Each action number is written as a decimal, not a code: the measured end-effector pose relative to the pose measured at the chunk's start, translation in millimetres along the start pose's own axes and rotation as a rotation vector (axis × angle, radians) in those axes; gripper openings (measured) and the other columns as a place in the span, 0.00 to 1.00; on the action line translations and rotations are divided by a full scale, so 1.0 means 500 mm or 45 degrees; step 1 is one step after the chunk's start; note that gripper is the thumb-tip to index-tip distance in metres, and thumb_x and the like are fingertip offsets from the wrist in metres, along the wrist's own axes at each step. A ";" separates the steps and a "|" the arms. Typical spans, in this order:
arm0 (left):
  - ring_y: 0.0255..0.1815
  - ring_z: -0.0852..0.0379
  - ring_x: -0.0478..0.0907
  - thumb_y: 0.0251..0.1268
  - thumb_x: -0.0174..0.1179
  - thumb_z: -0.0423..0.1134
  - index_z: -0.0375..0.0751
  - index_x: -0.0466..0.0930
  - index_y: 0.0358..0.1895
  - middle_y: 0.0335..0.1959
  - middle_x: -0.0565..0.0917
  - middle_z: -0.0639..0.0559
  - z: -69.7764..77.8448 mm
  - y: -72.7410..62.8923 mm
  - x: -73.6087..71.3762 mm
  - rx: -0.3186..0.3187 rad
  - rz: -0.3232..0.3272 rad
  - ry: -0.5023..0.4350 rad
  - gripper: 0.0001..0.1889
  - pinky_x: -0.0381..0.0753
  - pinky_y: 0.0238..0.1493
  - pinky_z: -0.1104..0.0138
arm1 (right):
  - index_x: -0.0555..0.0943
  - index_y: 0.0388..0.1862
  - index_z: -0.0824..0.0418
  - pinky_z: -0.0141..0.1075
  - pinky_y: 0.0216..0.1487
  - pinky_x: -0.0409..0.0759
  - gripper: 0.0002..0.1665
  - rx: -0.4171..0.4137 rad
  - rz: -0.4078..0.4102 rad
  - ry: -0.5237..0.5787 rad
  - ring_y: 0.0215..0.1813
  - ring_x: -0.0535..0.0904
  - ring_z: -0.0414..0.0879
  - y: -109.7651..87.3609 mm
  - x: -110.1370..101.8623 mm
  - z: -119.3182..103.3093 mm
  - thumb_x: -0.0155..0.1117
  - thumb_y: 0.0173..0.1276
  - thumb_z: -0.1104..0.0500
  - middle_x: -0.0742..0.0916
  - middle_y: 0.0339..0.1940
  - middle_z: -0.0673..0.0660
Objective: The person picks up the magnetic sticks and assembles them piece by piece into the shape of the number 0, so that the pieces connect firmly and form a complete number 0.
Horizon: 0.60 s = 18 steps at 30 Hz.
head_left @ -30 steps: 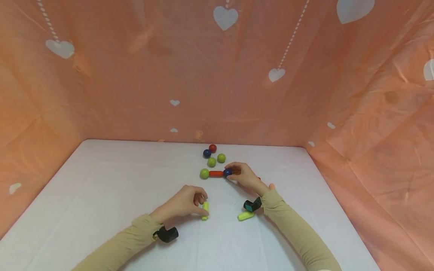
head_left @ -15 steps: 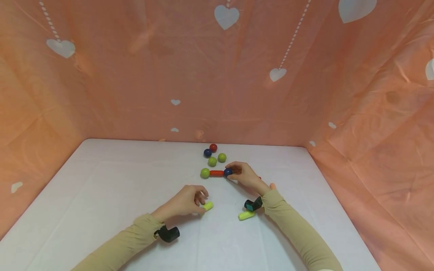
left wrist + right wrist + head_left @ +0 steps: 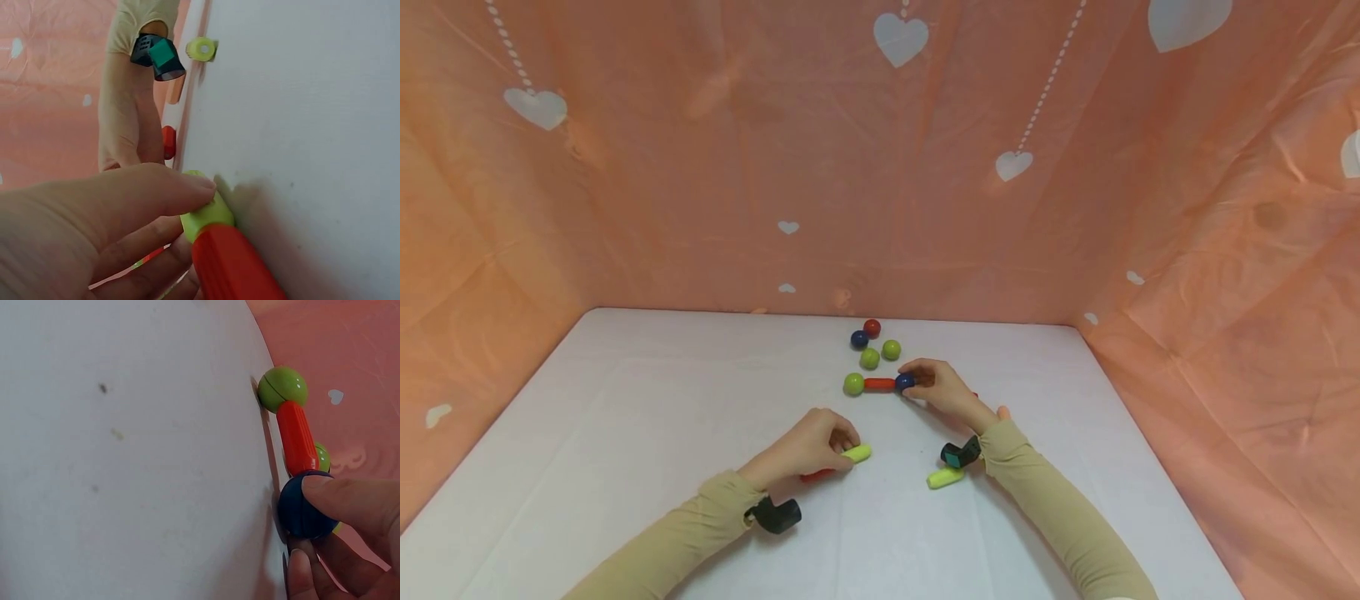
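Note:
My left hand pinches a yellow-green rod between thumb and fingers. A red rod lies end to end with it in the left wrist view; whether they are joined I cannot tell. My right hand holds a blue ball between thumb and fingers, low at the table. From that ball a red rod runs to a green ball, the three in one line. Part of the blue ball is covered by my right thumb.
Behind the row sit a red ball, a dark blue ball and two green balls. A second yellow-green rod lies under the right wrist camera. Orange and red pieces show partly behind the right wrist. An orange cloth encloses the white table.
The yellow-green rod in my left hand has turned from pointing away to pointing rightward. A red rod end now shows below the left palm. My right hand keeps its hold on the blue ball.

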<state>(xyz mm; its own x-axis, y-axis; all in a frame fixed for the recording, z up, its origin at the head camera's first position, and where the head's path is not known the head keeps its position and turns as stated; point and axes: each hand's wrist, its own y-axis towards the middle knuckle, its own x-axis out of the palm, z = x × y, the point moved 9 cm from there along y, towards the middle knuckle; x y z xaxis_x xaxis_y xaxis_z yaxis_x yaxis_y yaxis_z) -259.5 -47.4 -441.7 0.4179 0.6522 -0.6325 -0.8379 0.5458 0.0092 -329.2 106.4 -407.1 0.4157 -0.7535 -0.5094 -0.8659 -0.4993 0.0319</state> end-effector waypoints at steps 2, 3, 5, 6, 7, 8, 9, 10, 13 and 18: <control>0.31 0.60 0.75 0.49 0.71 0.30 0.37 0.85 0.38 0.31 0.82 0.55 -0.001 0.001 -0.002 0.003 -0.002 0.005 0.11 0.78 0.33 0.69 | 0.73 0.57 0.77 0.48 0.58 0.75 0.22 0.016 -0.004 -0.001 0.55 0.76 0.63 -0.001 0.000 0.000 0.62 0.64 0.72 0.79 0.53 0.71; 0.31 0.60 0.75 0.50 0.70 0.30 0.37 0.85 0.39 0.32 0.82 0.55 -0.001 0.001 -0.002 0.004 -0.002 0.007 0.11 0.78 0.34 0.69 | 0.73 0.57 0.76 0.48 0.58 0.75 0.22 0.017 -0.003 -0.002 0.55 0.76 0.63 -0.001 0.000 0.000 0.62 0.64 0.72 0.79 0.53 0.71; 0.33 0.60 0.76 0.52 0.69 0.29 0.37 0.85 0.41 0.33 0.83 0.55 -0.002 0.000 -0.003 0.011 0.000 0.012 0.11 0.78 0.35 0.68 | 0.73 0.57 0.76 0.48 0.58 0.75 0.22 0.023 -0.002 -0.006 0.55 0.76 0.63 0.005 0.001 0.013 0.62 0.64 0.73 0.79 0.53 0.71; 0.33 0.60 0.76 0.53 0.68 0.29 0.38 0.85 0.41 0.34 0.82 0.55 -0.003 0.001 -0.004 0.012 0.004 0.020 0.11 0.78 0.36 0.68 | 0.73 0.57 0.76 0.48 0.58 0.75 0.23 0.026 0.002 -0.003 0.55 0.76 0.63 0.009 0.002 0.024 0.62 0.64 0.72 0.80 0.53 0.71; 0.34 0.60 0.76 0.54 0.68 0.28 0.38 0.84 0.42 0.34 0.82 0.55 -0.004 0.001 -0.004 0.012 0.013 0.026 0.11 0.78 0.37 0.67 | 0.73 0.58 0.75 0.48 0.58 0.75 0.23 0.030 0.008 0.004 0.55 0.76 0.62 0.013 0.002 0.036 0.63 0.64 0.72 0.80 0.53 0.70; 0.34 0.60 0.75 0.54 0.67 0.28 0.38 0.84 0.42 0.34 0.82 0.56 -0.006 0.000 -0.005 0.011 0.024 0.032 0.11 0.78 0.38 0.67 | 0.74 0.57 0.74 0.48 0.58 0.75 0.23 0.032 0.015 0.006 0.55 0.77 0.61 0.017 0.003 0.047 0.64 0.63 0.71 0.80 0.53 0.69; 0.35 0.60 0.75 0.54 0.67 0.27 0.39 0.84 0.42 0.34 0.82 0.56 -0.008 0.000 -0.007 0.011 0.041 0.037 0.11 0.78 0.38 0.66 | 0.74 0.57 0.73 0.47 0.58 0.75 0.23 0.034 0.022 0.008 0.55 0.77 0.61 0.022 0.004 0.059 0.64 0.63 0.71 0.80 0.53 0.69; 0.35 0.60 0.75 0.54 0.67 0.27 0.39 0.84 0.42 0.35 0.82 0.57 -0.011 -0.001 -0.009 0.006 0.060 0.041 0.11 0.78 0.39 0.66 | 0.75 0.57 0.73 0.47 0.58 0.76 0.23 0.035 0.028 0.008 0.54 0.77 0.60 0.026 0.004 0.071 0.65 0.63 0.70 0.81 0.53 0.68; 0.37 0.59 0.75 0.54 0.67 0.27 0.40 0.84 0.43 0.36 0.82 0.57 -0.023 -0.004 -0.017 -0.016 0.129 0.032 0.13 0.78 0.40 0.65 | 0.76 0.56 0.69 0.45 0.57 0.76 0.22 0.035 0.042 0.013 0.53 0.78 0.56 0.031 0.003 0.086 0.66 0.62 0.68 0.82 0.52 0.64; 0.38 0.59 0.76 0.56 0.66 0.27 0.39 0.83 0.45 0.38 0.82 0.54 -0.049 -0.008 -0.037 -0.095 0.256 -0.067 0.13 0.79 0.42 0.64 | 0.77 0.56 0.67 0.42 0.56 0.77 0.22 0.042 0.050 0.012 0.52 0.79 0.53 0.033 -0.001 0.090 0.67 0.62 0.68 0.82 0.51 0.61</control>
<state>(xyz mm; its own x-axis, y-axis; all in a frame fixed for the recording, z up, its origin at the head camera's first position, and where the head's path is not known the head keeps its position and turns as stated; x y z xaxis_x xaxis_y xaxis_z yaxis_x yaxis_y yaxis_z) -272.6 -74.5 -448.8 0.2562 0.7714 -0.5826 -0.9289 0.3631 0.0722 -356.2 118.0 -445.0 0.3838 -0.7763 -0.5000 -0.8902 -0.4549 0.0230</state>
